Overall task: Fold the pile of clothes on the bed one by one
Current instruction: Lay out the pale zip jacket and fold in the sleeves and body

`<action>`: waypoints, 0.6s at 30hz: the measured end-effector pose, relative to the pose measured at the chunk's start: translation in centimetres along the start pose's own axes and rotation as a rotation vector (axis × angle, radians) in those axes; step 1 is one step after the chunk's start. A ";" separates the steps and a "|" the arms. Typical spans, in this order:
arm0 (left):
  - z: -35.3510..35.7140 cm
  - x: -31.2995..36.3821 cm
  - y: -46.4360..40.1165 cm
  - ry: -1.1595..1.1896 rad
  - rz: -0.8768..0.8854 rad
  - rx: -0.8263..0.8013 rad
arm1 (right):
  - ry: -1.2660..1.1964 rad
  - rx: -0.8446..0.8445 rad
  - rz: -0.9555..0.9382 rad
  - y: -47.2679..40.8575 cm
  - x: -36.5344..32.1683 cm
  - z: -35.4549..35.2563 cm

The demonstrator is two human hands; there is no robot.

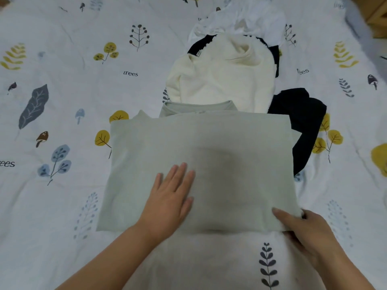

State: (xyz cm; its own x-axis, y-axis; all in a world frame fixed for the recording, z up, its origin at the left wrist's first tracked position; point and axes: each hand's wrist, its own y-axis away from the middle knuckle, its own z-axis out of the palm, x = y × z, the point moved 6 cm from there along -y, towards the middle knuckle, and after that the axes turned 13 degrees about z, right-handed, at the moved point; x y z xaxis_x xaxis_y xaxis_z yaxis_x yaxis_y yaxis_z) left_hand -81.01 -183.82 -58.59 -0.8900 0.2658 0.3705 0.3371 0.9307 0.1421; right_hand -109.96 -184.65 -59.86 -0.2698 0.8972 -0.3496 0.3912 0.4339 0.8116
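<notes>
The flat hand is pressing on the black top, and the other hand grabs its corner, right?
Not quite. In the head view the left hand presses flat on the grey-green top, not the black one. The right hand does grip its corner.

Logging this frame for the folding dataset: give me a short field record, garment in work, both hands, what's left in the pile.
garment in work: grey-green top, folded to a rectangle, flat on the bedspread
left hand: flat on the top, fingers straight
right hand: pinches the top's near right corner
pile behind: cream sweater, black garment, white garment, all unfolded
</notes>
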 end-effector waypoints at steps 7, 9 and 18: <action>1.2 0.4 -3.8 0.116 -0.102 -0.078 | -0.348 -0.125 -0.030 2.1 -1.3 1.5; 0.4 0.6 -4.6 0.186 -0.124 -0.049 | -0.262 -0.008 -0.177 3.9 -2.4 1.6; -6.8 0.0 -7.4 1.230 -0.416 0.080 | 0.386 0.253 -0.948 15.5 -8.7 9.5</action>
State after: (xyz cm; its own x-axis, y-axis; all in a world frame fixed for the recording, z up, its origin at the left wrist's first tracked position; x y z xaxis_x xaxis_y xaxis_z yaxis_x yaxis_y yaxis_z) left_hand -81.40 -192.47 -53.40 -0.0449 -0.4081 0.9118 0.0488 0.9108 0.4101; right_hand -93.22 -184.98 -48.68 -0.8058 0.1137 -0.5812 0.0332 0.9885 0.1473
